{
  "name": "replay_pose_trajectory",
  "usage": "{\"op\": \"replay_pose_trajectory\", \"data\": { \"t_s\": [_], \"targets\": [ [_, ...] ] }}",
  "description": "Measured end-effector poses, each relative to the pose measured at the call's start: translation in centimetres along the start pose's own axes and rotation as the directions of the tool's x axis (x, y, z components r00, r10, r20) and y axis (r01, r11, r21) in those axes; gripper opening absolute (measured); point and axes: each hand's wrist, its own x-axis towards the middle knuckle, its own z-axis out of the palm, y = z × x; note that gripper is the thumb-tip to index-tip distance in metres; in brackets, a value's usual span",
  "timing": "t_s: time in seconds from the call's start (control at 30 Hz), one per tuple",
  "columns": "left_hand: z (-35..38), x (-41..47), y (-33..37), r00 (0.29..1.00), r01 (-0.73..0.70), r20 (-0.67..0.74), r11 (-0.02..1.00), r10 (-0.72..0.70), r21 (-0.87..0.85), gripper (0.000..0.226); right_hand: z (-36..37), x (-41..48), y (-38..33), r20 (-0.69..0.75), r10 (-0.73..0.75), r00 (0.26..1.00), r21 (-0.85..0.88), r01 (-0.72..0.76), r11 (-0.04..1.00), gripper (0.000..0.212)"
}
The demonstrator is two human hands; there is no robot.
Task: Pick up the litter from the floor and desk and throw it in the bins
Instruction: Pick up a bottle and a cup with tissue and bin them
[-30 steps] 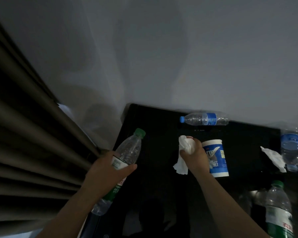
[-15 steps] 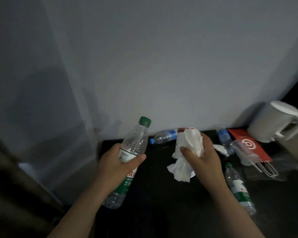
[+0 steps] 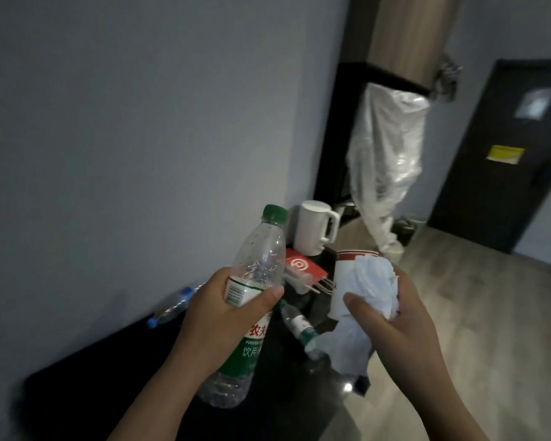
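My left hand (image 3: 213,316) grips an empty clear bottle (image 3: 255,272) with a green cap and green label, held upright over the black desk (image 3: 115,370). My right hand (image 3: 392,323) holds a crumpled white tissue (image 3: 372,281) together with a white paper cup (image 3: 347,275) that has a red band at its rim. On the desk lie a blue-capped bottle (image 3: 172,307) by the wall and a green-labelled bottle (image 3: 299,326) between my hands.
A white kettle (image 3: 315,230) and a red paper bag (image 3: 303,265) sit at the desk's far end. Beyond are a clear plastic-covered item (image 3: 385,160) hanging from a rack, a small bin (image 3: 404,227) on the wooden floor (image 3: 490,313), and a dark door (image 3: 506,148).
My view has swung right from the desk's left end toward the room and door. Both hands lifted with the bottle, tissue and cup still held.
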Motion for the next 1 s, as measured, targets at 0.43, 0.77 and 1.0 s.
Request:
{"op": "replay_pose_trajectory", "data": {
  "t_s": [0.43,0.77,1.0],
  "targets": [
    [25.5,-4.5,10.0,0.924,-0.142,0.337,0.98,0.182,-0.139,0.057,-28.0,-3.0,0.9,-0.312,0.049,0.949,-0.096,-0.082,0.992,0.043],
    [40.0,-8.5,12.6,0.845,-0.099,0.499,0.973,0.193,-0.21,0.056,-41.1,-5.5,3.6,-0.455,0.011,0.89,-0.2,-0.114,0.973,0.054],
    [48.0,-5.9,12.7,0.769,-0.09,0.609,0.975,0.197,-0.202,0.058,-45.3,-3.0,5.9,-0.518,-0.054,0.853,-0.28,-0.11,0.954,0.071]
  ]
}}
